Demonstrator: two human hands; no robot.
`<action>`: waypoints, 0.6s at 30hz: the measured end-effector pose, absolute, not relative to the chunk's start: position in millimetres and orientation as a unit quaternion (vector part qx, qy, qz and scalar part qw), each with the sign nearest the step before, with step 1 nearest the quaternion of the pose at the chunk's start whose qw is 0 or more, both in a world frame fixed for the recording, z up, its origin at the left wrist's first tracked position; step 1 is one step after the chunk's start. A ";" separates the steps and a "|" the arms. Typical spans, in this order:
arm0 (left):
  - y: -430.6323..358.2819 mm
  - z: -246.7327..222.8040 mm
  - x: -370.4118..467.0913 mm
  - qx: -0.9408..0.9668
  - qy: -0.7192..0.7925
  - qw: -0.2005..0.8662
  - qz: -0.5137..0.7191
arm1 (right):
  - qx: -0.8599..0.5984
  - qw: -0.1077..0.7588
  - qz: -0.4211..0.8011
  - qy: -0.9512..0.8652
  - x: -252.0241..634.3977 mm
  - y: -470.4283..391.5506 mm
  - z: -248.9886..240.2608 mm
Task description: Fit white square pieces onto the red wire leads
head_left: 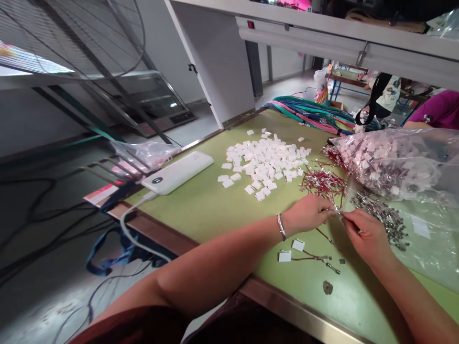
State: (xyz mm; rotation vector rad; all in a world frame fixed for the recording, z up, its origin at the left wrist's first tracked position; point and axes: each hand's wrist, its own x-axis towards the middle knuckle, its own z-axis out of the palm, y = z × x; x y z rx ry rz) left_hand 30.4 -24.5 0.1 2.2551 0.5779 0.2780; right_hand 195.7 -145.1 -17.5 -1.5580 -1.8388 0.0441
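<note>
My left hand [311, 212], with a silver bracelet at the wrist, pinches a small metal-ended wire piece [337, 209]. Close beside it, my right hand [366, 231] has thumb and forefinger closed on the same small piece. Just behind the fingers lies a heap of short red wires with metal ends [322, 181]. Many white plastic connectors [265, 162] are spread over the green table. Nearer to me lie two white connectors [285, 256] with brown wires attached. Small metal terminals [385, 220] form a pile beyond my right hand.
A white power bank [179, 173] with a cable lies at the table's left edge. A clear bag of white connectors [390, 162] stands at the right. Bundled coloured cables [308, 112] lie at the back. People sit beyond.
</note>
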 end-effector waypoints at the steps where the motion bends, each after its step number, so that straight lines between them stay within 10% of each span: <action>1: -24.0 1.0 29.8 0.912 0.209 0.336 0.105 | -0.600 0.351 0.036 -0.718 196.5 -146.0 -16.7; 6: -22.2 0.2 31.0 0.964 0.146 0.209 0.071 | -0.617 0.338 0.109 -0.702 197.7 -147.4 -14.3; 18: -4.7 22.9 15.9 0.913 0.199 0.342 0.097 | -0.699 0.287 0.131 -0.642 193.7 -147.6 -20.5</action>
